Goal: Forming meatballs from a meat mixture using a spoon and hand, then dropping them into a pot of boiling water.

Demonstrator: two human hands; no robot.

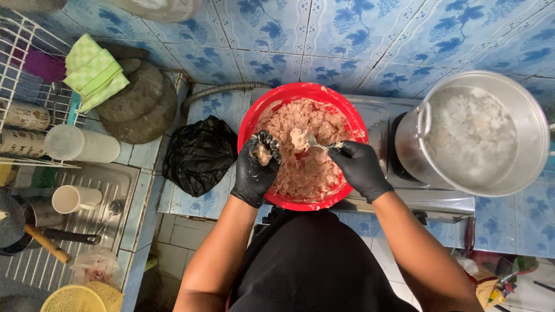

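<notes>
A red bowl [248, 118] of pinkish minced paste [300, 167] sits on a steel stove top. My left hand [256, 167], in a black glove smeared with paste, is closed around a lump of paste over the bowl's left side. My right hand [359, 166], also black-gloved, holds a metal spoon [317, 143] by its handle. The spoon's bowl carries a small ball of paste above the middle of the mix.
A large steel pot [529, 110] of cloudy water with pale lumps stands on the burner at right. A black plastic bag [199, 153] lies left of the bowl. Stone mortars [139, 98], a green cloth [92, 72], cups [75, 198] and a dish rack [23, 69] fill the sink side.
</notes>
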